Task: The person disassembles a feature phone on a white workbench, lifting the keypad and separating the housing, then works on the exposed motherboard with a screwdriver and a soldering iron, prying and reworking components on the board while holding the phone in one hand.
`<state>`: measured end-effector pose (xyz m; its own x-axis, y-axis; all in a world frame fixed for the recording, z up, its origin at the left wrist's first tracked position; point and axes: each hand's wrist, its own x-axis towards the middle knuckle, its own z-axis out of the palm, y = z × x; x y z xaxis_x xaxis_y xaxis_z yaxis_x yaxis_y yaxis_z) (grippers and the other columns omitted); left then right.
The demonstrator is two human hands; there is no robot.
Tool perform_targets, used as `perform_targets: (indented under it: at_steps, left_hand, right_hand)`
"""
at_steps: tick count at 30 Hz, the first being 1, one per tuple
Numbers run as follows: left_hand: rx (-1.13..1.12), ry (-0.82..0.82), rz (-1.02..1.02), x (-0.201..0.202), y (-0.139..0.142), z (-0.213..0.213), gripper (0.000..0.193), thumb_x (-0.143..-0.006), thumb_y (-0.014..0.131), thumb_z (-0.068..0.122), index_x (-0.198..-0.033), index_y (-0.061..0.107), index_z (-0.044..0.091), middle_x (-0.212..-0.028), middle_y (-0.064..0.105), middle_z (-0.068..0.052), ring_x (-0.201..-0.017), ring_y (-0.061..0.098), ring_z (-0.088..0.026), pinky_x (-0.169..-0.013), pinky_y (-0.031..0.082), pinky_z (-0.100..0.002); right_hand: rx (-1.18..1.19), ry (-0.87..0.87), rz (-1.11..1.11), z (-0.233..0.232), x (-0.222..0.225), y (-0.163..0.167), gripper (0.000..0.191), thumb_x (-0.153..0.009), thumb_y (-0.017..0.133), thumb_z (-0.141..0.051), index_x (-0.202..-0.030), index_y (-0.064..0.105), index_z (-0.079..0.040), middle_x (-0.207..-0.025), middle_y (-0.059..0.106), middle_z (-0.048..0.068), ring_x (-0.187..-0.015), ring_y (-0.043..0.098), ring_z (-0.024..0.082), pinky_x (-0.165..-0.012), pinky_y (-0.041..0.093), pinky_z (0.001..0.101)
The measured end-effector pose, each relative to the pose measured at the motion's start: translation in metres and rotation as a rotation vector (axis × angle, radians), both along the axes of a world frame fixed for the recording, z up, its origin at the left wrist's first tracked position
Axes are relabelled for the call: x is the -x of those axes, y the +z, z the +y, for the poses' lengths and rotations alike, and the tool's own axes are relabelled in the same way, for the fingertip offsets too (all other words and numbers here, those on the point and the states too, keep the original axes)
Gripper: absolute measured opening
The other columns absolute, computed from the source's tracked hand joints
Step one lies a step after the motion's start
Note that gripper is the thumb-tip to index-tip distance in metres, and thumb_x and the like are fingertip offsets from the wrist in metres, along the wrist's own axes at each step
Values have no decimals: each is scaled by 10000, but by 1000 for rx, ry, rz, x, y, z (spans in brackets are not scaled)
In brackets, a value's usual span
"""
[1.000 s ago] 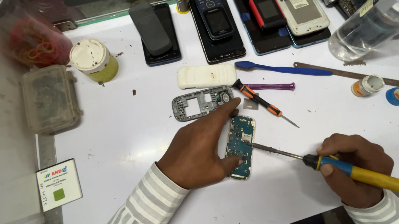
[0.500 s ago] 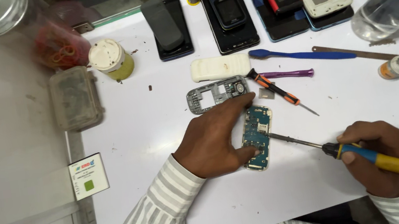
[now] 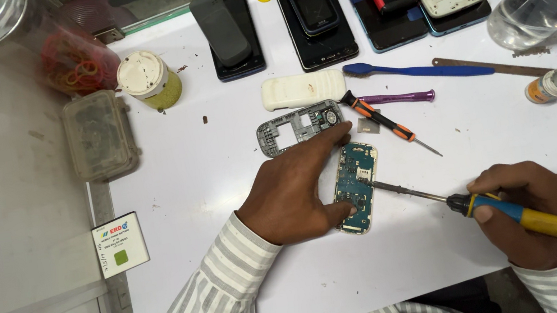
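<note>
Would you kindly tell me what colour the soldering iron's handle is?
The soldering iron has a yellow handle with a blue collar near the black tip end, seen in the head view.
</note>
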<state>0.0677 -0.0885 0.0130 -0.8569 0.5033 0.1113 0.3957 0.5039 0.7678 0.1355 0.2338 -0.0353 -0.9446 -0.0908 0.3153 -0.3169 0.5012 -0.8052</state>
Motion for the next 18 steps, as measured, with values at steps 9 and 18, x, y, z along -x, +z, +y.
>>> perform_targets:
  at_steps: [9, 18]
  left_hand:
    - [26, -19, -36, 2, 1, 2, 1036, -635, 852, 193, -1529, 350, 47, -1381, 653, -123, -1211, 647, -344, -1019, 522, -422]
    - [37, -20, -44, 2, 2, 2, 1034, -637, 845, 196, -1531, 346, 54, -1374, 651, -123, -1197, 652, -344, -1006, 527, -425]
  right_hand:
    - [31, 27, 3, 1, 0, 2, 242, -877, 727, -144, -1071, 634, -33, -868, 729, 100, -669, 697, 108, -647, 552, 232]
    - [84, 68, 31, -2, 0, 3, 214, -911, 718, -129, -1078, 636, -23, -830, 720, 101, -703, 696, 117, -679, 549, 244]
